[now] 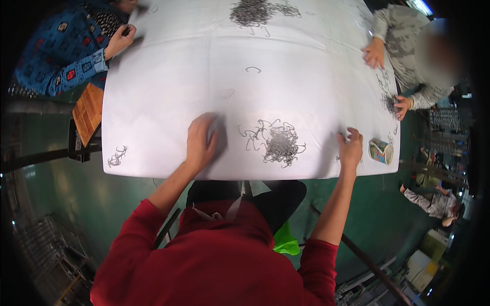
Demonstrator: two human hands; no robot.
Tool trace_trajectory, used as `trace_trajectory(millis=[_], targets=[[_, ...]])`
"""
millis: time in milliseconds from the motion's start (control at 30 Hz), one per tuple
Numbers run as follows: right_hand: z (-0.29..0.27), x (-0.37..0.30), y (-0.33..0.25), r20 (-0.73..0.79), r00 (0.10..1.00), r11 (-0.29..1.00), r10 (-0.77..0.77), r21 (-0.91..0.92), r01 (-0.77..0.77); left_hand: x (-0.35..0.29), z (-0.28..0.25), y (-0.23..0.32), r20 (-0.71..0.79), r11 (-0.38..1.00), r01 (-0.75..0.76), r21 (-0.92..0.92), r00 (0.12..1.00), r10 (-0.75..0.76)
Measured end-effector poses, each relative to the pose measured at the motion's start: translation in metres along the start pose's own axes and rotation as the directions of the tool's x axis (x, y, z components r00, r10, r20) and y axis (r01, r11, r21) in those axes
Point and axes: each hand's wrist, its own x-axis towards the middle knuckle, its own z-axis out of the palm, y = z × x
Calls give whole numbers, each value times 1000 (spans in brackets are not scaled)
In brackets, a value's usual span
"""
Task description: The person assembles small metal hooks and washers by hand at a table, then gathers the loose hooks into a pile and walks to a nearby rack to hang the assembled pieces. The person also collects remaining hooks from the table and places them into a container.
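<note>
A tangled pile of bent metal wire hooks (282,145) lies on the white-covered table (153,117) between my two hands. To the left of the pile, my left hand (200,142) rests on the cover, its thumb apart from the fingers and no hook visible in it. My right hand (351,149) is to the right of the pile with loosely curled fingers and the fingertips apart. Small dark bits of wire show beside it, partly hidden by the hand. One curved wire hook (253,69) lies alone beyond the pile.
At the right edge stands a printed tub (381,152). A small hook cluster (117,156) lies at the near left corner, and a large heap (250,13) at the far side. Co-workers' hands (120,41) are at the left edge and, on the right, near more hooks (388,102).
</note>
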Motion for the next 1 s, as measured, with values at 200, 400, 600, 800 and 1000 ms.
trace_trajectory(millis=[200, 400, 600, 800, 1000], targets=[[70, 36, -164, 113, 805, 718, -583, 536, 444, 60, 37, -11, -189, 997, 65, 49, 981, -55], [119, 60, -242, 288, 736, 790, -613, 257, 557, 72, 59, -9, -139, 959, 189, 212, 977, -161], [128, 73, -229, 352, 707, 789, -613, 312, 529, 23, 38, 32, -10, 982, 28, -186, 999, -30], [114, 63, -247, 567, 673, 865, -475, 444, 236, -64, -66, -44, -289, 992, 125, -15, 949, -124], [122, -11, -337, 122, 687, 672, -716, 386, 631, -131, -171, -125, -765, 737, 666, -116, 414, -494]])
